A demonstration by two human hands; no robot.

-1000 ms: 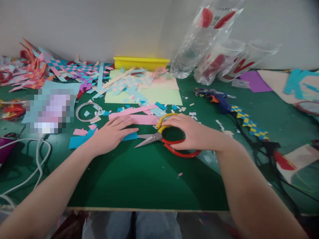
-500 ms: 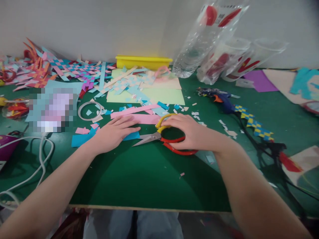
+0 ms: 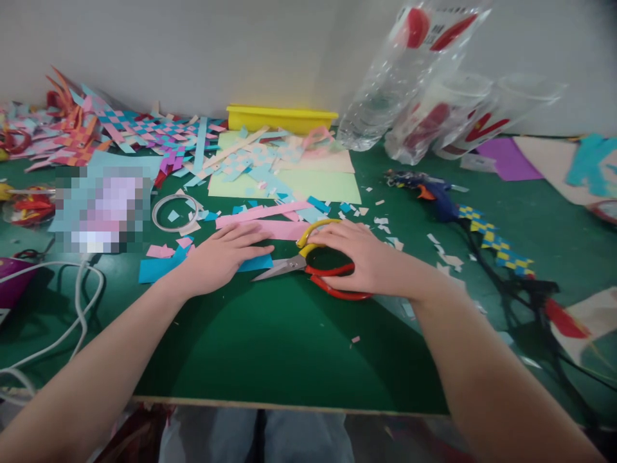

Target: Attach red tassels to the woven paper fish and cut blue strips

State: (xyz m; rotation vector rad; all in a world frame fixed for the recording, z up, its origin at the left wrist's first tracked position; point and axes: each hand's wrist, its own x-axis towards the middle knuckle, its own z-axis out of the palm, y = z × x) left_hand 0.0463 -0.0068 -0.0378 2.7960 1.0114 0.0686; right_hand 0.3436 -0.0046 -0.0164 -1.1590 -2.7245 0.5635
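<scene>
My left hand (image 3: 219,260) lies flat, fingers stretched out, over a blue paper strip (image 3: 256,262) and the left part of a pink paper strip (image 3: 284,229). In my right hand (image 3: 359,260) is a pair of scissors (image 3: 332,296) with one yellow and one red handle loop. Their blades point left and rest low over the green table, near the right end of the blue strip. A small gap shows between the blade tips, and part of one blade may be hidden by the paper. A second, narrower pink strip (image 3: 289,209) lies just behind.
Woven paper pieces (image 3: 144,132) and scraps crowd the back left. A tape roll (image 3: 174,213) sits left of my left hand, near a blurred-out phone-like object (image 3: 110,206) with a white cable (image 3: 80,308). Plastic cups (image 3: 463,116) stand back right; a blue glue gun (image 3: 441,204) lies right.
The scissors and my right hand have shifted slightly left, and the blade tips look a little closer together. My left hand stays on the paper.
</scene>
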